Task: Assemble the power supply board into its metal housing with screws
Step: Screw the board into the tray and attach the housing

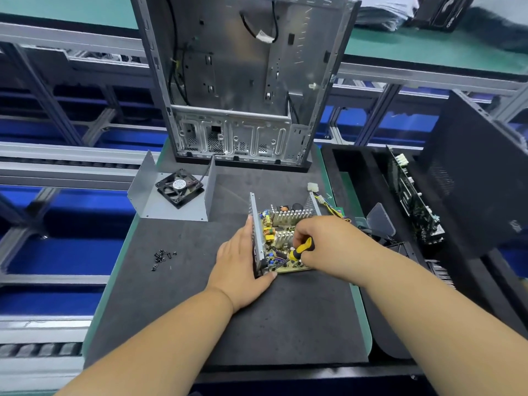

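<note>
The power supply board, with heat sinks and yellow parts, sits inside its metal housing on the dark mat. My left hand rests flat against the housing's left wall, thumb at its near corner. My right hand grips a yellow-and-black screwdriver, its tip pointing down at the board's near edge. A small pile of black screws lies on the mat to the left. The housing's cover with a black fan sits behind, to the left.
An open computer case stands upright at the back of the mat. A bundle of wires with white connectors trails from the housing's far right. Black foam trays holding a circuit card line the right side. Conveyor rails run along the left.
</note>
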